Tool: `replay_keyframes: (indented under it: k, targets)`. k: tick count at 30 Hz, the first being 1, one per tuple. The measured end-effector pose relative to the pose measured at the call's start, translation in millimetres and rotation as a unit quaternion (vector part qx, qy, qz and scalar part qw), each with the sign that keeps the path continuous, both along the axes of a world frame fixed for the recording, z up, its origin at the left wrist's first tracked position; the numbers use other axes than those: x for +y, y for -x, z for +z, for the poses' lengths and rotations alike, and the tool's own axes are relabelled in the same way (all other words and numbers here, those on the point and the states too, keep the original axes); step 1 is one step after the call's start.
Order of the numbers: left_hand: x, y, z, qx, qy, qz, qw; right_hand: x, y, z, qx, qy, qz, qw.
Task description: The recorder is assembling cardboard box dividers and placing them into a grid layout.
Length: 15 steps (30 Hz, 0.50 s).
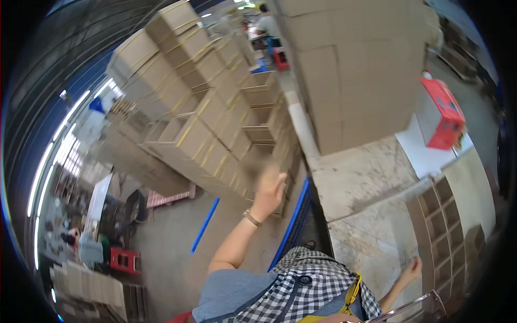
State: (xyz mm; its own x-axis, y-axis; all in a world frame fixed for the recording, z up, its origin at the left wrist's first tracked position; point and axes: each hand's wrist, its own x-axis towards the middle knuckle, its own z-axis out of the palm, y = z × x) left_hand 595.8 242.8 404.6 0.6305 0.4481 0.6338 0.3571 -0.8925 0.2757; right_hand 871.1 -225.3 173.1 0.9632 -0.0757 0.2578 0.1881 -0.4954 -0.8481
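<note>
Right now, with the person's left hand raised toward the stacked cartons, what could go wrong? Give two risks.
1. The left hand reaches up to the stack of open cardboard boxes, piled high and uneven; a pull might topple some.
2. The right hand rests apart by the cardboard divider grid, so the reach looks one-handed and less steady.

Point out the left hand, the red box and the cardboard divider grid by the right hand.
left hand [269, 185]: head view, on the blurred back of the hand.
red box [444, 113]: head view, on its red face.
cardboard divider grid [444, 229]: head view, on a cell wall.
</note>
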Motion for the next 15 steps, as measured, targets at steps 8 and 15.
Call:
replay_keyframes:
  k: [8, 15]
  targets:
    - [48, 117, 39, 0.031, -0.070, 0.214, 0.974, 178, 79, 87, -0.043, 0.113, 0.494, 0.861]
    - [109, 78, -84, 0.174, -0.035, 0.161, 0.971, 199, 99, 83, -0.006, 0.168, 0.508, 0.845]
